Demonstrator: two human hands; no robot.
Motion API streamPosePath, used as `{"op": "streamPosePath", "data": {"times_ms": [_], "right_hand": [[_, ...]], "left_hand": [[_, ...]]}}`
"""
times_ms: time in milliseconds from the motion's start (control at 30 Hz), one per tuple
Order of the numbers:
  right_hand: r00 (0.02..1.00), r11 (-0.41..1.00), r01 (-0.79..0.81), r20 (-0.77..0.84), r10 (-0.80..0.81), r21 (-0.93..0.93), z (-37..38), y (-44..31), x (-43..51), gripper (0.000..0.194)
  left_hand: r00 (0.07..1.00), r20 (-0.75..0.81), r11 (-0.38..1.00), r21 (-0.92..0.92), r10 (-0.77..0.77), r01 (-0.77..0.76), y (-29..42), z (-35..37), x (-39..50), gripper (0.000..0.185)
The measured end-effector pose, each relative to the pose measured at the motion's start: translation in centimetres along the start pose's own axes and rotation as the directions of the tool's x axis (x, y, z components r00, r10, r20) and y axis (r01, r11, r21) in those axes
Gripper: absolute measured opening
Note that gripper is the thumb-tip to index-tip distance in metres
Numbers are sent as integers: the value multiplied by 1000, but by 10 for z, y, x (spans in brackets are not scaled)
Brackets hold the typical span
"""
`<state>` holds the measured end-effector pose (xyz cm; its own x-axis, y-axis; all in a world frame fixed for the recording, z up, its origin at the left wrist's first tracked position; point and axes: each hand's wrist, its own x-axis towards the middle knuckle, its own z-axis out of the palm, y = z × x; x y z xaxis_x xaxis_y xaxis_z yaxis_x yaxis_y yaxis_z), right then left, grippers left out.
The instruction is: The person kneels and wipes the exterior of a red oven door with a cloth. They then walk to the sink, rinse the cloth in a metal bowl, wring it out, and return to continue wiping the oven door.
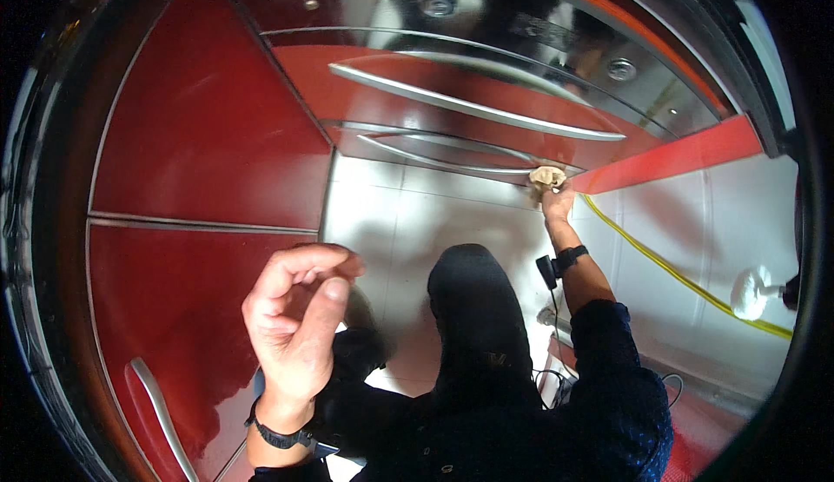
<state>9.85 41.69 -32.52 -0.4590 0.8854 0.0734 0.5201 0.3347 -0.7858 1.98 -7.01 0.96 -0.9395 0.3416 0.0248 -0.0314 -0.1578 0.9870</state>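
Observation:
My right hand (558, 203) grips a crumpled beige cloth (547, 177), blurred at its lower edge. The cloth is at the right end of a silver bow handle (449, 161) low on a red and dark glossy drawer front; whether they touch, I cannot tell. Above it runs a second silver bow handle (475, 105). Closer to me, my left hand (296, 319) is raised with curled fingers and nothing in it. A gap shows between its thumb and fingertips. It appears in front of a red cabinet door (189, 286).
A yellow hose or cable (658, 260) crosses the white wall panel (658, 221) at right. A white bulb-like object (749, 293) is near that side. Thin dark cables (554, 378) hang below my right arm. Another silver handle (156, 410) projects at lower left. Pale tiles (404, 215) cover the floor.

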Motion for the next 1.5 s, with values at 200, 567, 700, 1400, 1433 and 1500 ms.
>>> {"op": "streamPosePath", "data": {"times_ms": [200,567,700,1400,1433,1500], "right_hand": [[821,885,364,348,-453,292,106,-122,-103,23],[479,419,878,455,-751,-233,82,-149,-86,31],[255,243,967,300,-919,-76,170,-161,-113,33],[329,283,944,477,-815,-167,249,-250,-133,19],[272,251,962,448,-852,-107,253,-253,-134,18],[288,269,957,490,-823,-110,251,-250,-131,20]], "left_hand": [[999,-34,996,85,41,-38,3,-15,0,17],[999,-45,999,32,16,-15,8,-33,10,22],[998,-39,998,47,40,-38,9,-30,13,21],[999,-42,998,56,-10,12,2,-25,4,19],[999,-40,998,59,-25,27,2,-25,5,19],[999,-40,998,48,-29,30,1,-24,5,19]]}}
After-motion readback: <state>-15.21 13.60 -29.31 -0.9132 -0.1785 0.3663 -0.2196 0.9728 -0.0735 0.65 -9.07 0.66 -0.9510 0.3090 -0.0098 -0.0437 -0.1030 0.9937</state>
